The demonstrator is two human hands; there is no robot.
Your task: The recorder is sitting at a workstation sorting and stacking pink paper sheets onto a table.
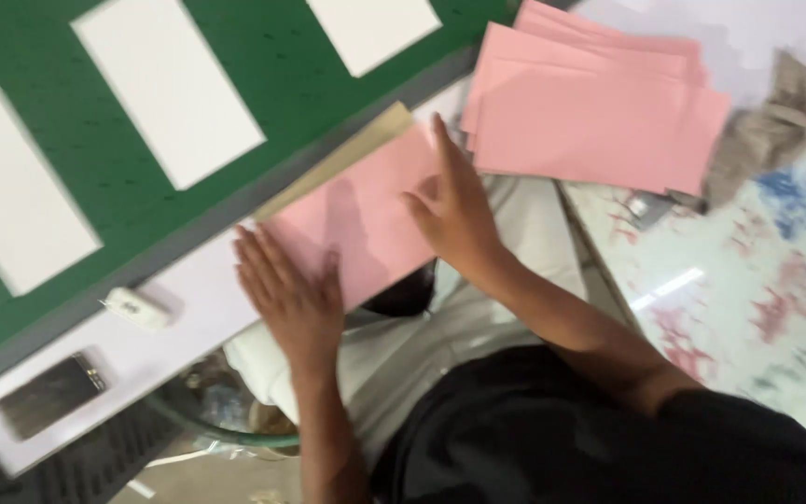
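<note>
Nearest, the left hand [293,299] is laid open and flat on the lower-left end of the pink sheet [366,219]; the right hand [454,210], also open, is pressed on its upper-right end. The sheet's long axis runs lower left to upper right along the desk [202,280] edge. Farther, at upper right, a pink stack [599,112] is seen.

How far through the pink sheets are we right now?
Three white sheets already lie spaced out on the green belt. In hand: the left hand and right hand both press flat on one pink sheet at the belt's edge, over a tan sheet. A fanned stack of pink sheets waits untouched on the right, so most pink sheets look unhandled.
</note>
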